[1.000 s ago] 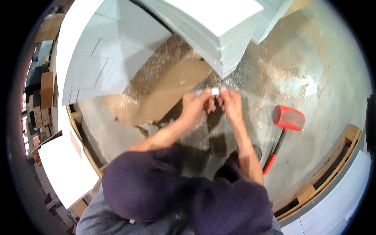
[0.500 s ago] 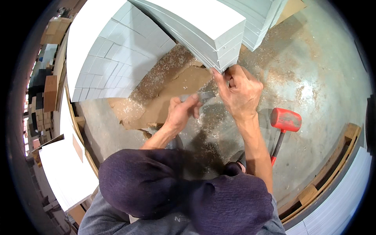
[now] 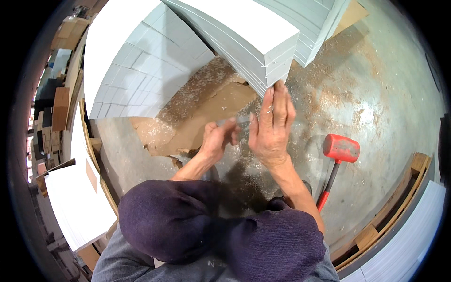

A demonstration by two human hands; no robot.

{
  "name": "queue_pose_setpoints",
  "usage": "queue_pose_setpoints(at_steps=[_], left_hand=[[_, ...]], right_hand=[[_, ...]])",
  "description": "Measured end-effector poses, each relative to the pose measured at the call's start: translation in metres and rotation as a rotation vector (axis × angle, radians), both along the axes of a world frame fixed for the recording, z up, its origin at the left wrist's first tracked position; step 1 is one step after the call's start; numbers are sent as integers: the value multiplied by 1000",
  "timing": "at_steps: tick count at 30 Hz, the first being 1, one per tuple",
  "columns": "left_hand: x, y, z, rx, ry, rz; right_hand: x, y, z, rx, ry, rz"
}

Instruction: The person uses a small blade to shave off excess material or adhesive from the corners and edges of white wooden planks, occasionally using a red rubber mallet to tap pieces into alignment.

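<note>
My left hand (image 3: 216, 140) is closed, its thumb and fingers pinching a small flat grey blade (image 3: 243, 119) that points toward my right hand. The blade's exact kind is too blurred to make out. My right hand (image 3: 272, 134) has its fingers stretched out, and their tips touch the lower corner of a stack of thick white boards (image 3: 278, 63). Small shreds cling to the edges of that stack. Between the right thumb and forefinger there is a gap, and I see nothing gripped in that hand.
A red-headed mallet (image 3: 341, 148) stands on the floor at right. Another white block stack (image 3: 145, 75) is at left, above torn brown cardboard (image 3: 206, 115) strewn with white shavings. A wooden pallet (image 3: 376, 230) with white sheets lies at lower right; white boards (image 3: 80, 207) lie at lower left.
My right hand has turned, gone from curled fingers at the stack's corner to straight ones, and shifted slightly left and down. The left hand stays almost in place with the blade.
</note>
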State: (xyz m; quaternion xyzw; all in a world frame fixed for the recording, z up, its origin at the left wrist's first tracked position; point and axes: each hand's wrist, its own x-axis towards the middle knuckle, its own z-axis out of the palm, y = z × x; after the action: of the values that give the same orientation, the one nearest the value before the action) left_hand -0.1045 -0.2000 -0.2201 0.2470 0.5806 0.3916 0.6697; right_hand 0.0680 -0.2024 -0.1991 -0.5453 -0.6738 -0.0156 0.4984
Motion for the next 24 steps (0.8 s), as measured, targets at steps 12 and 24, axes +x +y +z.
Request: queue_pose_setpoints(at_steps=[12,24], left_hand=[[7,17,53,157,-140,-212],[24,19,88,248,-161,-337]], right_hand=[[11,-42,3,-670,988,281],[11,-7,38,-488,1190,257]])
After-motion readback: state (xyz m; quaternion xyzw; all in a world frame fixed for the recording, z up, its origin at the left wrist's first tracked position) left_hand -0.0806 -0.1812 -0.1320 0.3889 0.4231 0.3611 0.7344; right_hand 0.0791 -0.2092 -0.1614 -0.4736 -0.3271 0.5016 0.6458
